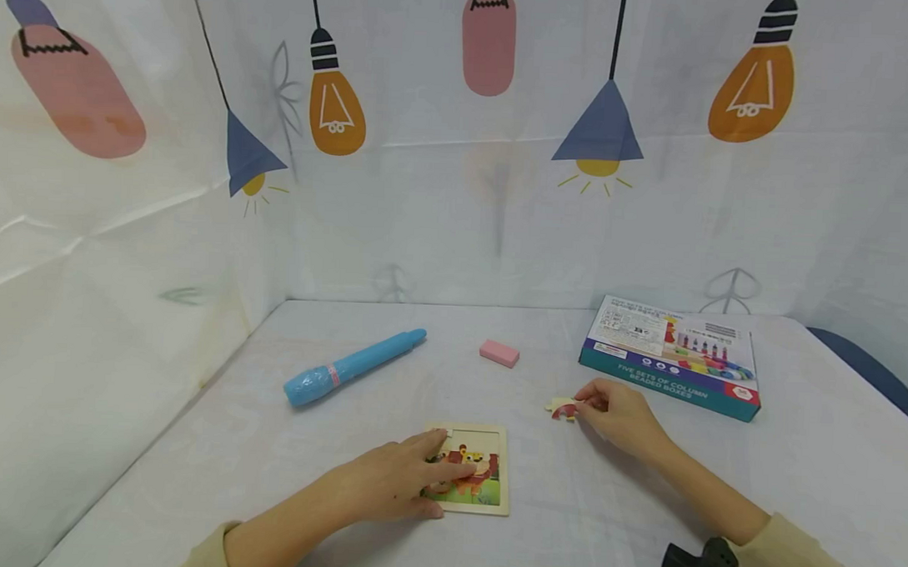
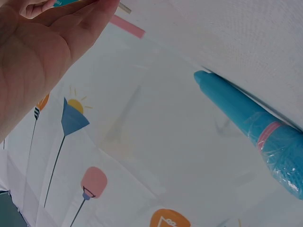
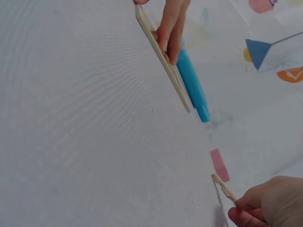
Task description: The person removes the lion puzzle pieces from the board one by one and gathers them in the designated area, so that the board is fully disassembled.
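Note:
A small wooden jigsaw puzzle (image 1: 505, 485) in a pale square frame lies on the table, its picture showing a cartoon animal on green. My left hand (image 1: 394, 482) rests over the puzzle's left part, extended fingers on the picture and thumb at the near edge; it hides that side. Off to the right, my right hand (image 1: 616, 416) pinches a puzzle piece (image 1: 565, 409), cream and dark red, between thumb and fingertips. Seen edge-on in the right wrist view, the piece (image 3: 224, 189) is thin and tilted, close over the white tabletop.
A pink eraser-like block (image 1: 500, 353) lies beyond the puzzle. To its left is a blue tube-shaped thing (image 1: 357, 368) in clear wrap. At the back right sits a flat box (image 1: 672, 358) labelled as beaded boxes, just behind my right hand. A printed white curtain (image 1: 441, 216) borders the table's back.

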`<action>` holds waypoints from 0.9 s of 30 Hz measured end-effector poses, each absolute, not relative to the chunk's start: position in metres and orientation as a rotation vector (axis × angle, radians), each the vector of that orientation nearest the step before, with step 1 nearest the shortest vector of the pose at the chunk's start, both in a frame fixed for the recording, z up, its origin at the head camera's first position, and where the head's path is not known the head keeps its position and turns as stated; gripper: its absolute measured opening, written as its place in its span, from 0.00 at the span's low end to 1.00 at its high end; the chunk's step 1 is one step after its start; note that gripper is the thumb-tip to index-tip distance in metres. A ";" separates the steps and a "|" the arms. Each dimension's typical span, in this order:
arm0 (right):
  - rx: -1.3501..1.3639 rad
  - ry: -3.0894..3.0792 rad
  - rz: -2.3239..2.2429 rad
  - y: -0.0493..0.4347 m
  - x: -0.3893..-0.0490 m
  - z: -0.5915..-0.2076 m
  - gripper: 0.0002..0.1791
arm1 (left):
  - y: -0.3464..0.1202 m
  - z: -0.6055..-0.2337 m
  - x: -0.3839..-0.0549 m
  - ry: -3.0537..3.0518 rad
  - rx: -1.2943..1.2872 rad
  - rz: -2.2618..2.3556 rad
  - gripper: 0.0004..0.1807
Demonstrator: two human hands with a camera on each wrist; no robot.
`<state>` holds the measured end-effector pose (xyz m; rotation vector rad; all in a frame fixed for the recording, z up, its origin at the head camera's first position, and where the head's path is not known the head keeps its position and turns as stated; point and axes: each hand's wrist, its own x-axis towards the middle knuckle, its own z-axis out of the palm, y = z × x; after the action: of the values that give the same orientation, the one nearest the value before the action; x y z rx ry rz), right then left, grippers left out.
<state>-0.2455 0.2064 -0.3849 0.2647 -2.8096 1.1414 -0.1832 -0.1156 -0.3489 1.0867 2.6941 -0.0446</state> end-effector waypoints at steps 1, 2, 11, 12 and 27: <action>0.252 -2.811 1.145 0.206 -0.245 -0.385 0.09 | -0.116 -0.349 -0.183 2.694 1.087 -0.037 0.32; 0.246 -2.812 1.143 0.206 -0.245 -0.385 0.09 | -0.116 -0.350 -0.183 2.696 1.089 -0.032 0.32; 0.310 -2.807 1.062 0.208 -0.246 -0.388 0.07 | -0.116 -0.349 -0.183 2.700 1.087 -0.035 0.32; 0.317 -2.805 1.057 0.208 -0.247 -0.388 0.07 | -0.115 -0.349 -0.183 2.700 1.086 -0.035 0.32; 0.408 -2.712 0.930 0.213 -0.250 -0.391 0.05 | -0.114 -0.349 -0.182 2.699 1.068 -0.052 0.32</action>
<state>-0.2497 0.2131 -0.3909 0.4080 -2.7124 0.9297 -0.1824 -0.1145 -0.3491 1.0685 2.6988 -0.0518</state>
